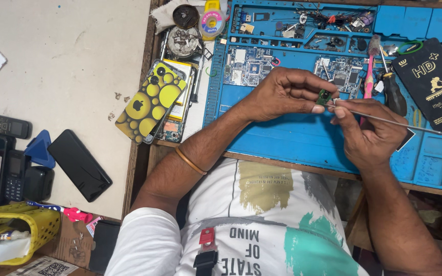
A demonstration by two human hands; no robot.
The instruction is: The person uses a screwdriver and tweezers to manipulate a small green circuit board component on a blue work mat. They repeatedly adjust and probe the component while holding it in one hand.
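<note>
The small green board (pixel 325 97) sits pinched in the fingers of the left hand (pixel 287 92), held up over the blue mat (pixel 292 138) so its edge faces the tool. The right hand (pixel 369 130) has its fingers pressed together around a thin metal pick (pixel 384 120), with the tip touching the board. Both hands meet in the middle, above a bare part of the mat, so there is room to move. Far left on the worktop (pixel 62 71) lies a black phone (pixel 79 164). A yellow spotted phone case (pixel 149 102) rests beside the mat's left edge
</note>
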